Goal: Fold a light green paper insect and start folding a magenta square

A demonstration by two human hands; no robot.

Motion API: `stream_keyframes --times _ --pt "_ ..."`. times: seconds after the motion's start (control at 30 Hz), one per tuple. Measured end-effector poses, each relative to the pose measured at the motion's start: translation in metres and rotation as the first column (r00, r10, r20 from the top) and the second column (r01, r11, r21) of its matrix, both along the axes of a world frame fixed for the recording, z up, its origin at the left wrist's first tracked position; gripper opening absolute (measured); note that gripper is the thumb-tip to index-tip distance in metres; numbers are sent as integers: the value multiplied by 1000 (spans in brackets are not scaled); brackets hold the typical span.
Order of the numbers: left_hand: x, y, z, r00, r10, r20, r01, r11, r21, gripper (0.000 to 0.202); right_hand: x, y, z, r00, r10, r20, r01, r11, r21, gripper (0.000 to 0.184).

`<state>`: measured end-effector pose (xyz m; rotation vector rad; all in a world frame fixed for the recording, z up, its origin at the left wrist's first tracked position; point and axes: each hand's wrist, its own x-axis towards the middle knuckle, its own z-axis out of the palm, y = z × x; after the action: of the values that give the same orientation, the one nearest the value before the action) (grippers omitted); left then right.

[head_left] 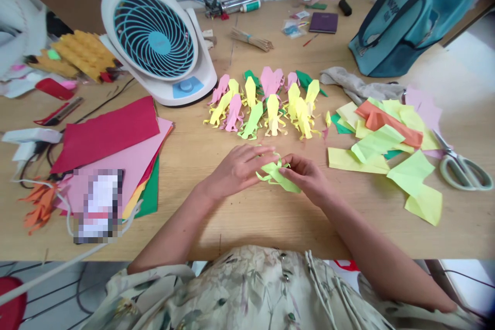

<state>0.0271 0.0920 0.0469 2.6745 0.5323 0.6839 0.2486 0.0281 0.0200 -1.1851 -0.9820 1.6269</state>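
Note:
A light green folded-paper figure with thin curled legs (284, 178) is held between my hands, just above the table near its front edge. My right hand (307, 178) pinches the body with thumb and fingers. From the other side my left hand (245, 167) reaches over the curled strips; its fingers are bent together at them, and the thumb is hidden. Beyond my hands stand several finished paper figures of the same shape (273, 116) in yellow, pink and green, gathered in rows.
To the right lie loose paper pieces (377, 139) and scissors (464, 170). Coloured sheets (112, 134), a phone (101, 206) and orange paper figures (40, 203) are on the left. Behind stand a fan (158, 44) and a teal bag (402, 26); a stick bundle (252, 39) lies between them.

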Motion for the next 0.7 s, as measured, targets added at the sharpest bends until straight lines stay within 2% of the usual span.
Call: stream_keyframes --times 0.07,0.1,0.17,0.2,0.23,0.3,0.37,0.4,0.43,0.47,0.53,0.7 --pt "-2 -1 5 998 49 41 -47 997 -57 65 -2 0 1 998 -60 -9 60 998 13 42" --pt "-2 -1 6 993 82 86 -70 989 -128 72 -3 0 2 996 -90 -15 90 996 21 43" --pt "1 -4 2 961 174 213 -89 930 -358 77 -5 0 3 990 -139 -20 140 990 31 44" --pt "4 -5 -1 930 239 280 -72 864 -499 74 -6 -1 3 988 -152 -20 153 988 31 44" --pt "8 -7 -5 888 308 342 -27 776 -630 68 -7 -1 3 987 -159 -21 160 987 27 45" --pt "16 -11 -14 810 432 396 99 565 -819 56 -9 -2 2 988 -153 -23 153 988 22 45" --pt "24 -16 -19 773 503 386 198 387 -901 47 -12 -4 1 992 -121 -32 122 992 21 45" --pt "27 -18 -20 766 521 377 229 328 -917 43 -14 -4 1 994 -102 -36 103 994 23 45" --pt "29 -19 -21 761 532 370 245 292 -924 40 -15 -5 0 996 -84 -36 85 996 24 45" --pt "31 -21 -20 761 539 361 246 275 -929 37 -17 -5 0 997 -69 -31 70 997 23 46" --pt "31 -23 -19 767 548 334 208 280 -937 34 -19 -6 0 998 -57 -9 57 998 18 46" --pt "29 -23 -19 819 491 298 94 397 -913 31 -20 -6 -4 997 -70 39 69 997 17 47"
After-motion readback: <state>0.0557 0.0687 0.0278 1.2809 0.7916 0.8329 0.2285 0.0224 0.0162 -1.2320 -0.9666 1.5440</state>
